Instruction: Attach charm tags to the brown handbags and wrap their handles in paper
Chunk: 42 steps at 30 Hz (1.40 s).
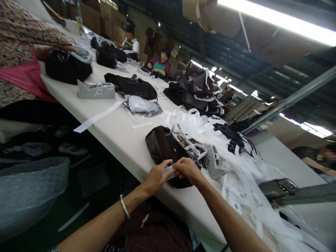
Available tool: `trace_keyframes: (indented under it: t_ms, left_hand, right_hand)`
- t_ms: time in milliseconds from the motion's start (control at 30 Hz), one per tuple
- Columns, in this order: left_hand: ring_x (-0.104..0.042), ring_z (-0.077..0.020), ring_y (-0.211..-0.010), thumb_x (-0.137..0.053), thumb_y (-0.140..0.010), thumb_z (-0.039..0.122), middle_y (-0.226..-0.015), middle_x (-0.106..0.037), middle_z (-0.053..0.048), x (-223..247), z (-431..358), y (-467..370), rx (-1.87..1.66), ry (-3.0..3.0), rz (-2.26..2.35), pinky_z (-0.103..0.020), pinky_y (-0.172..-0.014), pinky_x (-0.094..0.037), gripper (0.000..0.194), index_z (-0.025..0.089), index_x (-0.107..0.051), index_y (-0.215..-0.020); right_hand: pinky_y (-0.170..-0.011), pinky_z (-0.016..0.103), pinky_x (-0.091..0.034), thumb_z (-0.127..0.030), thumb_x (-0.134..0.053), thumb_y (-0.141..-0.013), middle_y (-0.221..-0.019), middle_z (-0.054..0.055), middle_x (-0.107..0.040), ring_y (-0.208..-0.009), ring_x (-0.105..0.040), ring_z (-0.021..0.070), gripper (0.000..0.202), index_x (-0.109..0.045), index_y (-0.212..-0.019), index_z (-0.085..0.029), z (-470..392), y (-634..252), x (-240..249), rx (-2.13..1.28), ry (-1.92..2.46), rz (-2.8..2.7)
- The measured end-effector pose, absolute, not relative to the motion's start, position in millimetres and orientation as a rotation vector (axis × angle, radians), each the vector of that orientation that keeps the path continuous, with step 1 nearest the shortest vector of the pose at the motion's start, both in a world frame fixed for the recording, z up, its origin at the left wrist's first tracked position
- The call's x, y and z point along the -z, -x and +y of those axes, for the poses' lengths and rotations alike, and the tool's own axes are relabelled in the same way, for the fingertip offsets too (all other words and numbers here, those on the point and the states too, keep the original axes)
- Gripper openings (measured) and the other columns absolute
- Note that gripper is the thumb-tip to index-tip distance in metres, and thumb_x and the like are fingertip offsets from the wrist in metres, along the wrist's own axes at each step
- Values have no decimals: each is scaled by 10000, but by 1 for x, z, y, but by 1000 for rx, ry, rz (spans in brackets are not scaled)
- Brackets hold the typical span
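A black handbag point(164, 143) lies on the near edge of the white table in front of me, with white wrapping on its handles. My left hand point(156, 177) and my right hand point(187, 169) meet at the bag's near side. Between them is a small whitish strip point(169, 169), pinched by the fingers of my left hand. The fingertips of my right hand press together at the strip's upper end, close to the bag; what exactly they grip is too small to make out. A grey tape dispenser point(214, 162) stands just right of the bag.
White strips point(199, 126) are heaped behind and right of the bag. Farther back lie piled black bags point(196, 91), a plastic-wrapped packet point(144, 105) and another tape dispenser point(96, 90). Co-workers sit along the table point(110, 129). Bubble wrap point(31, 192) lies below left.
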<state>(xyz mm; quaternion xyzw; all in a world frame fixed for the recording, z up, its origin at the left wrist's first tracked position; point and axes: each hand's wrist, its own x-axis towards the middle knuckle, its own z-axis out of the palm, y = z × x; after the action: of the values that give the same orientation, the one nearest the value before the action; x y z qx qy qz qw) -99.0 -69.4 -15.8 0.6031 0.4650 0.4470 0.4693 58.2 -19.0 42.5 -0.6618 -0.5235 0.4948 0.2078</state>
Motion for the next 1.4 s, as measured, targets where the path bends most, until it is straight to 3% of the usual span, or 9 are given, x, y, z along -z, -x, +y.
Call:
trace_keyframes:
  t_ms: [333,533,800,900,967,1033,1133,1233,1400]
  left_hand:
    - [-668,-215,-923,-546,-749,176,-1000,-750,-49,15,-63,98,-1085,-1404,1157,-299,-872,-481,329,159,-718,-1029]
    - [-650,-195,-853,-592,-735,200,-950,-738,-58,19,-65,92,-1117,-1234,1112,-278,-787,-475,310,132,-709,-1014]
    - [-587,-114,-632,-803,-587,364,-846,-699,-55,15,-57,96,-1137,-773,832,-216,-593,-416,562,81,-648,-1047]
    - [-612,-124,-626,-843,-562,397,-858,-703,-61,12,-57,99,-1106,-750,791,-218,-585,-430,625,81,-642,-1062]
    - [-614,-121,-624,-861,-562,387,-849,-707,-59,11,-57,100,-1112,-759,797,-211,-578,-433,587,86,-658,-1023]
    - [-616,-121,-626,-874,-565,367,-836,-711,-59,10,-57,100,-1114,-754,798,-211,-584,-446,534,93,-674,-978]
    - [-637,-142,-653,-880,-582,355,-840,-717,-73,8,-54,101,-1065,-677,747,-246,-632,-498,484,98,-688,-945]
    - [-653,-153,-700,-891,-585,336,-846,-717,-80,5,-50,105,-1001,-565,731,-274,-688,-541,457,97,-698,-923]
    - [-647,-145,-728,-913,-550,345,-895,-708,-79,4,-48,110,-960,-586,756,-234,-632,-554,522,98,-707,-962]
  right_hand:
    - [-267,202,-426,-361,-766,-682,-483,11,-645,-401,-611,168,325,-474,-679,-220,-19,-51,-53,-1186,2106,-1684]
    - [-328,202,-480,-357,-719,-762,-550,-5,-659,-514,-678,174,290,-471,-733,-209,-32,-61,-66,-1434,2014,-1523]
    - [-310,157,-303,-242,-683,-746,-472,-43,-614,-346,-537,103,240,-445,-730,-214,-47,-74,-65,-1157,2148,-1749]
    - [-371,186,-351,-272,-683,-733,-421,-48,-565,-377,-540,115,197,-504,-682,-208,-48,-84,-78,-895,2191,-2006]
    - [-494,235,-461,-325,-643,-777,-540,-10,-647,-508,-624,149,143,-580,-741,-202,-50,-87,-90,-627,2062,-2163]
    - [-755,323,-537,-313,-588,-815,-891,57,-744,-823,-697,201,213,-640,-988,-199,-54,-84,-95,-374,1751,-2351]
    - [-1140,449,-319,-157,-557,-744,-1449,129,-501,-1351,-439,259,660,-451,-1395,-152,-59,-72,-79,-186,1296,-2676]
    - [-1218,469,-145,-97,-536,-687,-1574,152,-298,-1471,-222,260,844,-290,-1494,-74,-60,-61,-48,-133,1233,-2763]
    - [-1224,474,-130,-284,-597,-807,-1579,162,-280,-1481,-200,245,826,-231,-1515,-67,-47,-68,-29,-236,1260,-2686]
